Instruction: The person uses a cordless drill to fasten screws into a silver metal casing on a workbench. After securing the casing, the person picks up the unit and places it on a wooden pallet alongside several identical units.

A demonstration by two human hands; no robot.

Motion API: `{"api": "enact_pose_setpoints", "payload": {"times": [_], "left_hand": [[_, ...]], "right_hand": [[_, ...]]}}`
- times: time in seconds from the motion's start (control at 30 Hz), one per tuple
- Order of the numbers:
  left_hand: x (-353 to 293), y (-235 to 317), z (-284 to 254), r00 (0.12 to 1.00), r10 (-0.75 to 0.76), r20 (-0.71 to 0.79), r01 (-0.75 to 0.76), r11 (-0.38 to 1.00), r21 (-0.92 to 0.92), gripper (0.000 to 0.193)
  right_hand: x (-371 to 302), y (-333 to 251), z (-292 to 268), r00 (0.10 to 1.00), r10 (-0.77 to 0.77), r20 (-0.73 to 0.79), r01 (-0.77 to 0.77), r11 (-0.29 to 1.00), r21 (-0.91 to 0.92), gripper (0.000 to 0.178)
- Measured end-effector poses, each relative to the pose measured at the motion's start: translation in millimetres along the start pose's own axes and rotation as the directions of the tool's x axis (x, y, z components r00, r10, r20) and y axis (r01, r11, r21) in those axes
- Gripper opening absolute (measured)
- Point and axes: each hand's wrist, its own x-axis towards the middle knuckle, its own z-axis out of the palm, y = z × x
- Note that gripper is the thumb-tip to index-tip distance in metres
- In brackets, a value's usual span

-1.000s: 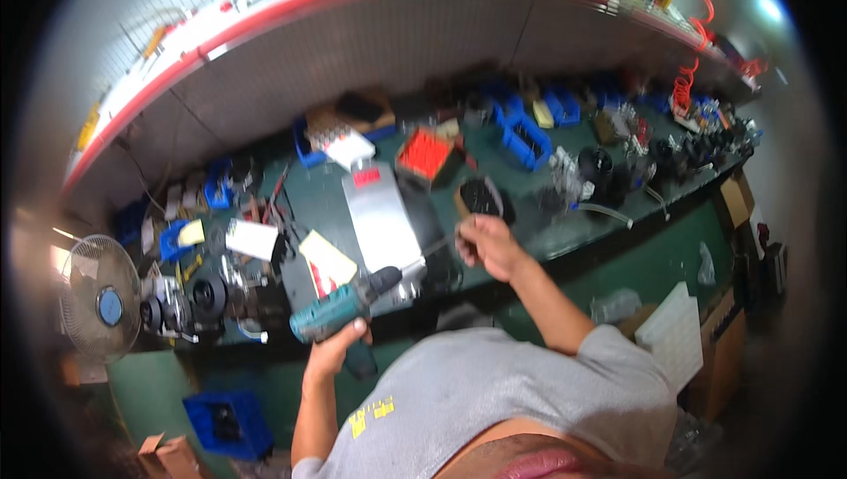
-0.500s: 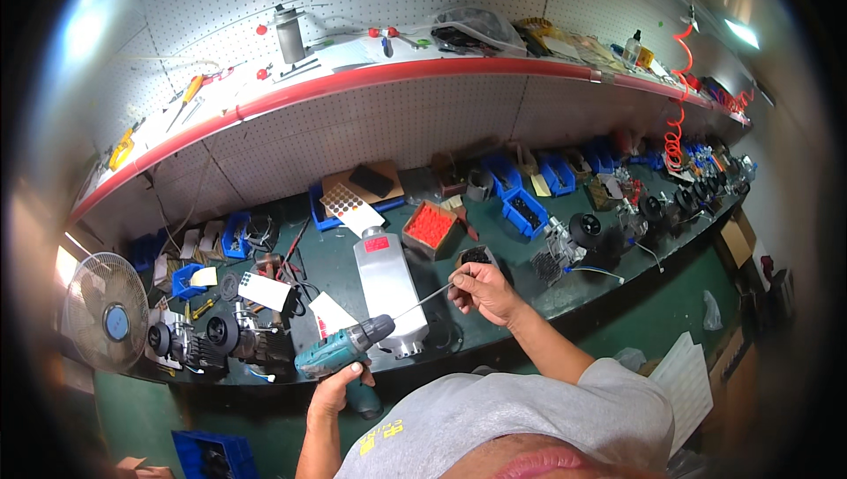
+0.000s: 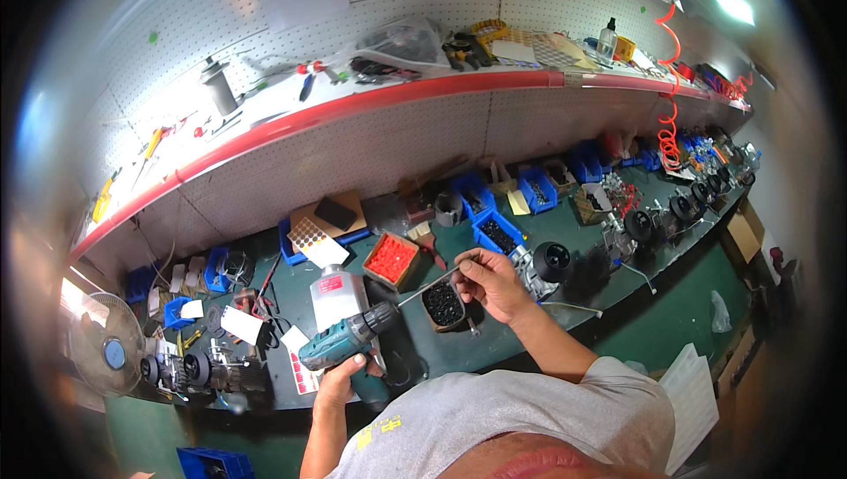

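My left hand [image 3: 346, 380] is wrapped round the handle of a teal and black cordless drill [image 3: 333, 345], which points up to the right. A long thin driver bit [image 3: 425, 288] runs from its chuck. At the bit's far end the fingers of my right hand [image 3: 492, 283] are pinched together; whether a small part sits between them is too small to tell. Just beneath that hand stands an open box of small black screws [image 3: 443, 304]. Behind the drill lies a silver metal casing [image 3: 339, 299], partly covered by it.
A box of red parts [image 3: 393, 258] stands beyond the casing. Blue bins [image 3: 499, 234] line the back of the green bench, with motor assemblies [image 3: 552, 264] to the right and left. A fan [image 3: 113, 355] stands at far left; a red coiled hose [image 3: 668, 139] hangs at right.
The view has turned, so the bench things sit further left. Drill and hands have come nearer the black screw box, which shows more fully; the drill now covers more of the casing.
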Motion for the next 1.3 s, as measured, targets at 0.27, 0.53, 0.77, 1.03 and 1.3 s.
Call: {"api": "enact_pose_setpoints", "payload": {"times": [0.27,0.53,0.77,1.03,1.3], "left_hand": [[74,-19,84,0.999,0.0,0.035,0.0,1.0,0.004,0.041],[115,-35,110,0.998,-0.055,-0.001,0.055,0.998,0.009,0.042],[136,-25,107,0.995,-0.006,0.096,-0.005,0.993,0.114,0.047],[138,-14,100,0.994,-0.055,0.094,0.041,0.989,0.143,0.047],[143,-6,86,0.985,-0.104,0.138,0.084,0.986,0.145,0.048]], "right_hand": [[23,-82,-74,0.999,-0.029,-0.026,0.03,0.999,0.02,0.014],[34,-92,-125,0.999,-0.05,-0.014,0.051,0.996,0.08,0.016],[32,-91,-129,0.994,-0.093,-0.066,0.1,0.988,0.12,0.016],[30,-78,-119,0.987,-0.117,-0.109,0.131,0.982,0.133,0.016],[27,-71,-112,0.982,-0.149,-0.118,0.166,0.974,0.157,0.015]]}}
